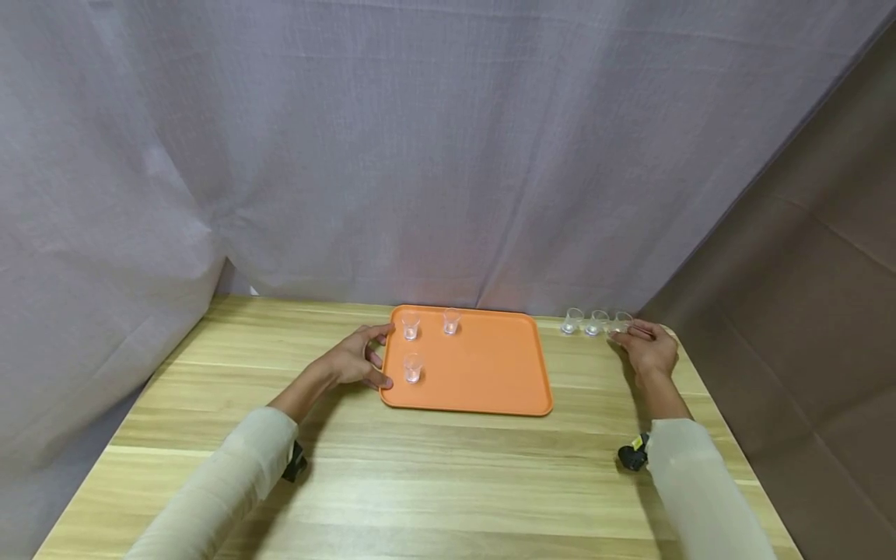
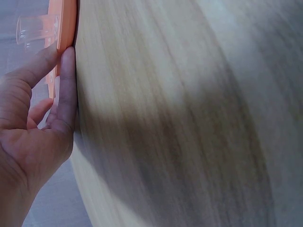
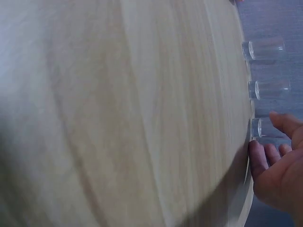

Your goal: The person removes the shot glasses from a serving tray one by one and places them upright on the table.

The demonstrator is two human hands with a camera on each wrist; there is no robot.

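Orange tray [image 1: 483, 381] near the far edge of the wooden bench [image 1: 420, 482], slightly right of centre. Three clear shot glasses upright on the tray: two along its far-left side [image 1: 411, 327] [image 1: 451, 321], one nearer the left rim [image 1: 413, 367]. Three more glasses in a row on the bench by the far right corner, apart from the tray: leftmost [image 1: 572, 320], middle [image 1: 596, 322], rightmost [image 1: 620, 322].

Left hand [image 1: 357, 359] at the tray's left rim, fingers relaxed and spread, thumb and forefinger touching the rim as seen in the left wrist view [image 2: 64, 80]; nothing gripped. Right hand [image 1: 647, 346] at the rightmost glass of the row, thumb and fingers apart and closing round it [image 3: 265, 127]; firm pinch not yet evident, fingertips just beside the glass.

Progress, as a judgement: half the glasses on the tray, half left on the bench; rightmost glass apparently the one in hand.

Grey curtain [image 1: 350, 155] behind the bench, brown backdrop [image 1: 805, 272] to the right.
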